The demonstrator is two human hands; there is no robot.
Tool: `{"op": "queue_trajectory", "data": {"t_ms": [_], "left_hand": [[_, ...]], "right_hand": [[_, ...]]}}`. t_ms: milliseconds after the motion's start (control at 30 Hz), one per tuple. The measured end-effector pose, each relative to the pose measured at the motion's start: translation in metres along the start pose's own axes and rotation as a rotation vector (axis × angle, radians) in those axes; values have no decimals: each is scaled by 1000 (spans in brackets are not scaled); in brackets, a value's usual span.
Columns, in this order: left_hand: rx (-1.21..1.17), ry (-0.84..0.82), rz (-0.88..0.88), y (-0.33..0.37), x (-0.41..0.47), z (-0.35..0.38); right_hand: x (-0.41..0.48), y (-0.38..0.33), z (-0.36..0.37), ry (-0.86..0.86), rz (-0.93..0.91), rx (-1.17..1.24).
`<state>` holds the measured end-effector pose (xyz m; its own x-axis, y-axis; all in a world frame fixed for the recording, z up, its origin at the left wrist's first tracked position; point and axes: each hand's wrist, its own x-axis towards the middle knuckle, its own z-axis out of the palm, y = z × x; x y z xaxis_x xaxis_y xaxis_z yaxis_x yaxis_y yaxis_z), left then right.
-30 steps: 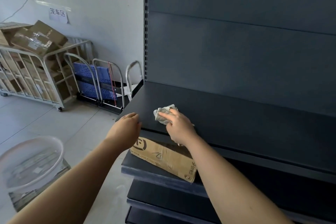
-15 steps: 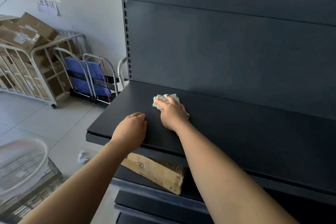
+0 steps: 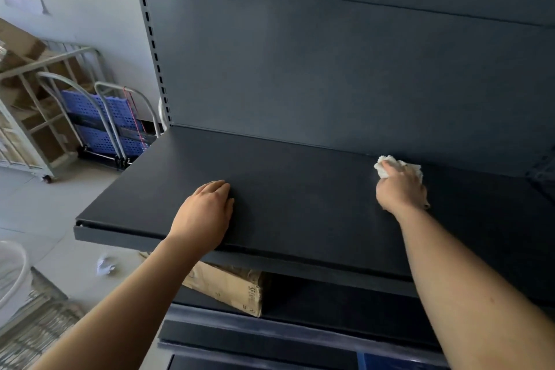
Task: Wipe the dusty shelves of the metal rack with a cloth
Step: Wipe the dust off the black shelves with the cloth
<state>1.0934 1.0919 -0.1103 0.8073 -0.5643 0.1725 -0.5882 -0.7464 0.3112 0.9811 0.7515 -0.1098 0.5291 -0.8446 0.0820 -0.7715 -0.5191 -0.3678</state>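
Note:
The dark grey metal rack has a flat shelf (image 3: 300,189) at chest height with a tall back panel behind it. My right hand (image 3: 401,189) presses a crumpled white cloth (image 3: 387,164) onto the shelf, far right and close to the back panel. My left hand (image 3: 204,213) rests flat on the shelf near its front edge, fingers together, holding nothing. Lower shelves of the rack show beneath.
A cardboard box (image 3: 231,287) lies on the shelf below, under my left arm. Left of the rack stand blue folding trolleys (image 3: 108,126) and a metal cage cart (image 3: 33,117) with cartons. A clear plastic tub (image 3: 12,273) and a crumpled paper scrap (image 3: 105,264) are on the floor.
My right hand has slid the cloth from the shelf's left part to the far right, near the back. My left hand stays planted near the front edge. The view has moved closer.

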Motion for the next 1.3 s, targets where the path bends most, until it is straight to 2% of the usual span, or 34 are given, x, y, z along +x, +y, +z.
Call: {"op": "queue_trajectory", "data": {"t_ms": [200, 400, 567, 733, 833, 967, 1133, 1300], "left_hand": [[7, 13, 36, 4, -5, -3], [34, -22, 89, -10, -21, -13], [52, -21, 106, -47, -40, -27], [268, -159, 209, -77, -48, -33], [299, -158, 267, -82, -53, -31], [134, -80, 254, -67, -64, -34], [52, -100, 209, -47, -70, -32], [68, -81, 157, -30, -74, -30]], "right_hand": [[-50, 51, -36, 101, 264, 67], [-108, 43, -40, 47, 273, 20], [-153, 7, -18, 59, 66, -29], [-195, -53, 10, 120, -194, -45], [-220, -101, 23, 53, -324, 4], [-248, -138, 36, -79, -430, 14], [-256, -120, 30, -97, -546, 26], [-242, -59, 16, 20, -448, 94]]}}
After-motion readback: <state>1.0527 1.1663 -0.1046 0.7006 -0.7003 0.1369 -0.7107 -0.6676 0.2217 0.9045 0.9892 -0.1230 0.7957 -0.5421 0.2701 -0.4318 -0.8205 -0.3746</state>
